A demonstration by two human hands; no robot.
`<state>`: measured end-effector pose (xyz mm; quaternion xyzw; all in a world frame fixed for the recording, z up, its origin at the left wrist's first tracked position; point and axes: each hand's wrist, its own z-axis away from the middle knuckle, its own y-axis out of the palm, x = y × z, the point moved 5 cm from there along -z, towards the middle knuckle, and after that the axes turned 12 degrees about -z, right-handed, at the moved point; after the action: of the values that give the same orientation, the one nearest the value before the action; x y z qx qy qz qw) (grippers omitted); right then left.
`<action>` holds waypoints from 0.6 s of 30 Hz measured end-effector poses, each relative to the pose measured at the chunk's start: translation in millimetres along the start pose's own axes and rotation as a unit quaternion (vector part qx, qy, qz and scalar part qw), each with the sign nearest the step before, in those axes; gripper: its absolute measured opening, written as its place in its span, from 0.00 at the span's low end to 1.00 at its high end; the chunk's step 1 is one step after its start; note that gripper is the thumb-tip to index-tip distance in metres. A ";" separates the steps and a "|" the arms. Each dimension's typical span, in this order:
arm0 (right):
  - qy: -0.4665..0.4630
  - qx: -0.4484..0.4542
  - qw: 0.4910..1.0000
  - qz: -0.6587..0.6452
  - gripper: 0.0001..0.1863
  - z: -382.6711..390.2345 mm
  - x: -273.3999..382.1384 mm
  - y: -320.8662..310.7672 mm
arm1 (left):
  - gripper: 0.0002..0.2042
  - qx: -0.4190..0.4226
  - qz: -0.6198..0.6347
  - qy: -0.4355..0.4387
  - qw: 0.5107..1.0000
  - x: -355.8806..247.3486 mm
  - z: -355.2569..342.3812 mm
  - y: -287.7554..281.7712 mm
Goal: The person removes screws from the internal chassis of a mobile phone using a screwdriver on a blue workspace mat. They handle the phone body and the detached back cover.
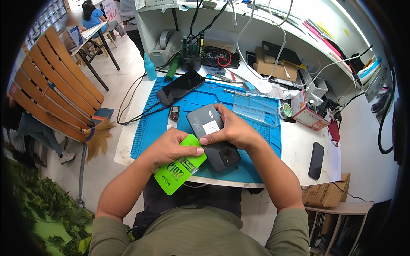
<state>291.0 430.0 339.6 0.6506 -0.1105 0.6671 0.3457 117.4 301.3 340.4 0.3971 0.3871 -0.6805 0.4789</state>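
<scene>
My left hand (168, 149) pinches a bright green printed card (177, 173) between thumb and fingers. The card's upper end meets the left edge of a dark grey smartphone (212, 154). My right hand (234, 130) grips that smartphone from its right side, thumb across the back. Its back faces up, with a white label and a dark camera block at the near end. Both are held over a blue work mat (145, 138). Farther off on the mat lie a black smartphone (180, 88), a small black card (174, 113) and a clear phone case (255, 110).
Behind the mat stand a teal bottle (149, 68) and a tool holder (191, 62). To the right are a solder spool (285, 111), a red-and-white box (308, 110) and another black phone (316, 160). White cables hang from the shelf. A slatted wooden seat (60, 85) is at left.
</scene>
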 end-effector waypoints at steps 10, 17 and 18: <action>0.002 -0.044 0.999 -0.032 0.51 -5.8 3.6 -2.1 | 0.16 0.035 -0.025 0.001 0.999 -7.0 -2.9 0.0; -0.007 -0.043 0.999 -0.024 0.51 -6.1 3.8 -4.0 | 0.19 0.061 -0.060 0.004 0.996 -9.7 -10.4 4.3; -0.013 -0.045 0.999 -0.022 0.51 -6.0 4.5 -4.7 | 0.19 0.062 -0.058 0.004 0.996 -9.4 -11.4 4.5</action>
<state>289.4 438.5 341.7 0.6451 -0.1305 0.6451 0.3881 125.8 313.8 343.9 0.4054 0.3689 -0.7282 0.4115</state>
